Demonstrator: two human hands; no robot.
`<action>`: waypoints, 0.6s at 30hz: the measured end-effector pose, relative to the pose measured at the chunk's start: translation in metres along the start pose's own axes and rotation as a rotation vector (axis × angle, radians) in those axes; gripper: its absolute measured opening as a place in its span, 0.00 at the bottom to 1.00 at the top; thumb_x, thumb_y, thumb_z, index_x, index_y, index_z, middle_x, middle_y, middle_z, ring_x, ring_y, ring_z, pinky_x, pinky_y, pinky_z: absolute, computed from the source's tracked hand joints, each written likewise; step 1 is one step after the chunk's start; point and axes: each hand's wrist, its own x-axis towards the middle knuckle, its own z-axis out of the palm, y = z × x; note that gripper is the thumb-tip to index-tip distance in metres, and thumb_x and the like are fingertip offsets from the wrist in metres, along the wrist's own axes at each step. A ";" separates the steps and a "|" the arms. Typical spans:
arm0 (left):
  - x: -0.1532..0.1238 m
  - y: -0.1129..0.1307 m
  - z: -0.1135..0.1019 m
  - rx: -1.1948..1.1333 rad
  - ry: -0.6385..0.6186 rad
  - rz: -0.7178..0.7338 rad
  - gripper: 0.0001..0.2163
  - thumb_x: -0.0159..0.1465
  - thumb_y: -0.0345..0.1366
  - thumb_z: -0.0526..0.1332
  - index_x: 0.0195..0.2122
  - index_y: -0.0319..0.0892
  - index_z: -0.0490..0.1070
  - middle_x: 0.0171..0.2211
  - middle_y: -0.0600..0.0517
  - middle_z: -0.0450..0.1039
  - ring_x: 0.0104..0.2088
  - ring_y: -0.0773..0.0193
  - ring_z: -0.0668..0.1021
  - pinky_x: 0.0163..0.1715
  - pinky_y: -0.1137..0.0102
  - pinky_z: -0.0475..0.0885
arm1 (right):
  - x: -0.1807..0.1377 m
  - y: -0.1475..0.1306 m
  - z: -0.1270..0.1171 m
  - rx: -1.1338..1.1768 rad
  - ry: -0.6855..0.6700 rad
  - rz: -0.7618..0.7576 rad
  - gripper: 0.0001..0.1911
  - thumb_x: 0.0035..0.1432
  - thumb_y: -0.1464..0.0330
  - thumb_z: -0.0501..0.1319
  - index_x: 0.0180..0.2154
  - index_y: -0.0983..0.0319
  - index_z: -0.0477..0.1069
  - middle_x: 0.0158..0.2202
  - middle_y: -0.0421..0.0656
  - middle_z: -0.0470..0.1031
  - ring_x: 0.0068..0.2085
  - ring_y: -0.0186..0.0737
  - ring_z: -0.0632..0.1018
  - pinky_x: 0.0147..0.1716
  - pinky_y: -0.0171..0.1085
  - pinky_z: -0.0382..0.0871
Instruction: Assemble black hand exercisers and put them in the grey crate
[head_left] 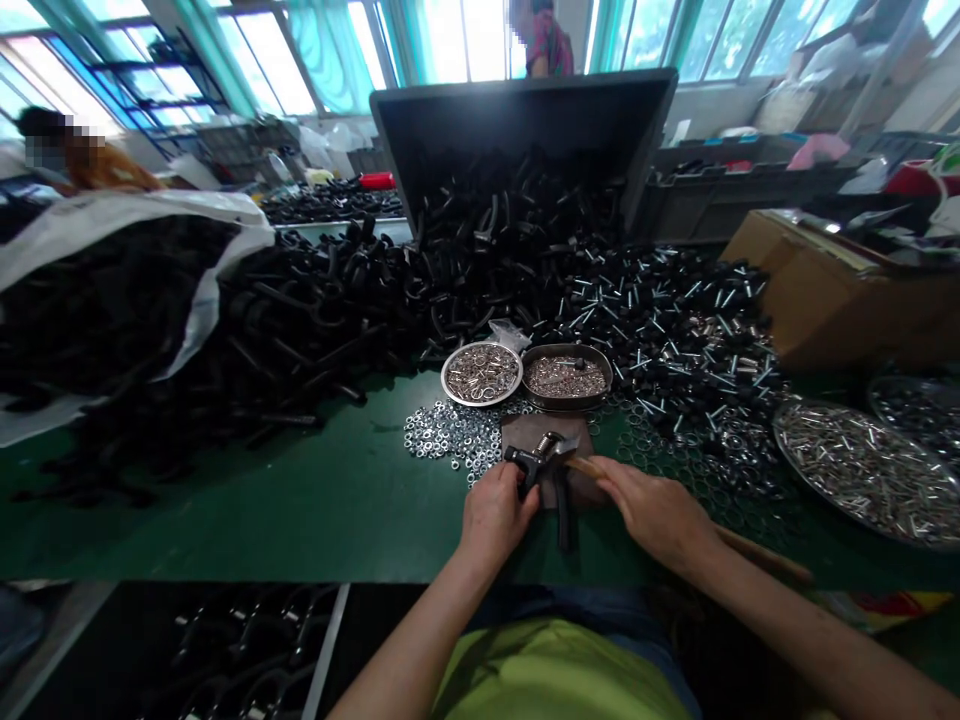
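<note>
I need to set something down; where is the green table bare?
The widest bare patch lies left of the left hand, between the heaped black parts, the loose nuts and the table's near edge. Beyond the oval tin it is crowded; right of it, rings and bolts spread.

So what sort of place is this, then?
Probably an assembly workshop: black parts are heaped along a green workbench, small metal rings lie loose on it, and the right hand grips a wooden-handled tool, perhaps a hammer.
</note>
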 end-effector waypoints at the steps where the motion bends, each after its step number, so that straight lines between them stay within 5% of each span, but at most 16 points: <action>1: 0.001 -0.001 -0.001 -0.007 -0.002 -0.002 0.05 0.59 0.38 0.59 0.32 0.43 0.67 0.31 0.49 0.72 0.31 0.60 0.74 0.29 0.70 0.63 | -0.003 0.004 0.004 -0.023 0.038 0.019 0.19 0.66 0.63 0.44 0.54 0.56 0.63 0.41 0.44 0.78 0.34 0.41 0.79 0.29 0.38 0.69; 5: -0.003 -0.028 -0.023 -0.012 0.091 -0.064 0.07 0.60 0.40 0.57 0.29 0.43 0.67 0.28 0.50 0.72 0.29 0.62 0.74 0.28 0.71 0.62 | -0.022 0.029 0.019 -0.185 0.222 0.082 0.19 0.65 0.64 0.47 0.54 0.58 0.65 0.35 0.45 0.76 0.35 0.41 0.77 0.32 0.38 0.65; 11: -0.027 -0.135 -0.092 0.232 0.231 -0.367 0.12 0.60 0.46 0.54 0.32 0.42 0.68 0.30 0.50 0.73 0.31 0.60 0.75 0.29 0.71 0.64 | -0.039 0.064 0.039 -0.447 0.298 0.116 0.16 0.63 0.63 0.51 0.49 0.57 0.70 0.28 0.45 0.71 0.31 0.42 0.72 0.29 0.41 0.58; 15: -0.044 -0.192 -0.123 0.323 0.033 -0.587 0.15 0.61 0.48 0.51 0.35 0.42 0.69 0.35 0.48 0.75 0.33 0.58 0.76 0.27 0.71 0.64 | -0.038 0.069 0.044 -0.505 0.374 0.092 0.15 0.62 0.64 0.53 0.49 0.57 0.69 0.28 0.42 0.71 0.32 0.40 0.71 0.30 0.40 0.57; 18: -0.038 -0.200 -0.132 0.347 -0.097 -0.664 0.18 0.62 0.50 0.49 0.37 0.44 0.71 0.37 0.48 0.75 0.35 0.56 0.77 0.26 0.71 0.64 | -0.035 0.071 0.045 -0.501 0.425 0.074 0.14 0.62 0.65 0.55 0.48 0.58 0.70 0.29 0.41 0.71 0.33 0.38 0.71 0.30 0.39 0.58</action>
